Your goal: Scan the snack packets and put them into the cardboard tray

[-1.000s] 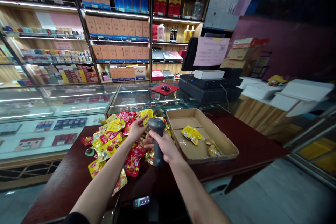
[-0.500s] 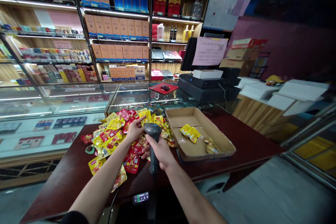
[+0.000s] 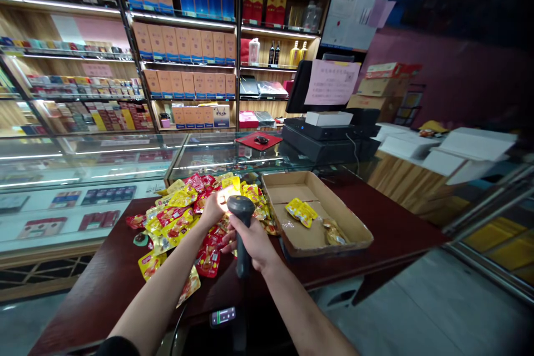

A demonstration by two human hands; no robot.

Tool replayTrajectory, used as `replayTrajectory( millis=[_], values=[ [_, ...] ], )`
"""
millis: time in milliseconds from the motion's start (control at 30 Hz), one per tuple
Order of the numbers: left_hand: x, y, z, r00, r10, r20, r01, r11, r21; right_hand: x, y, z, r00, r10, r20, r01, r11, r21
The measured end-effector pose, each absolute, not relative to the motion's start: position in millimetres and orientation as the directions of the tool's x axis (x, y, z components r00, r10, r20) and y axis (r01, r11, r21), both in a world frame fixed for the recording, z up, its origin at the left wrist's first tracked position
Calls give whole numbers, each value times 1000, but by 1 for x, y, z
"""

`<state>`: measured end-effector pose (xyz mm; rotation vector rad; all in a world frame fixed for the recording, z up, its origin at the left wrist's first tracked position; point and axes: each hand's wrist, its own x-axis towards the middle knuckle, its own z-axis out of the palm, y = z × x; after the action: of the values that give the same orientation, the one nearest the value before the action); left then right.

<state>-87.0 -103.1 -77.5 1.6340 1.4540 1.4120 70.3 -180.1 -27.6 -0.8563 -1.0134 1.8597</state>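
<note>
Red and yellow snack packets (image 3: 177,226) lie heaped on the dark red table. My right hand (image 3: 252,243) is wrapped round the handle of a dark barcode scanner (image 3: 241,208), whose head points away from me over the heap. Just left of the scanner head, my left hand (image 3: 213,209) is at a yellow packet (image 3: 231,183), its fingertips washed out by bright light. Whether its fingers pinch the packet cannot be made out. To the right, a shallow cardboard box (image 3: 300,239) holds a yellow packet (image 3: 301,212) and a gold-brown packet (image 3: 334,232).
Behind the table stand glass display counters (image 3: 208,147), with a mouse (image 3: 261,140) on a red mat. A monitor (image 3: 297,86) and a black cash drawer (image 3: 312,143) are at the back right. A lit phone-like screen (image 3: 223,316) is at the near edge.
Bright light now shines from the scanner onto my left fingertips and the yellow packet. Both hands have stayed in nearly the same place, and the view has shifted slightly.
</note>
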Motion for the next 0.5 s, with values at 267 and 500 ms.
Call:
replayTrajectory(
  millis=[267,500],
  values=[
    [-73,-125,-66,-96,969,226,122,-214,969,77,-117,-43,-40,999,23,-248,12,-969],
    [-76,-133,-67,-161,972,172,146,-149,978,65,-87,-60,-184,967,-175,-389,-235,-891]
  ],
)
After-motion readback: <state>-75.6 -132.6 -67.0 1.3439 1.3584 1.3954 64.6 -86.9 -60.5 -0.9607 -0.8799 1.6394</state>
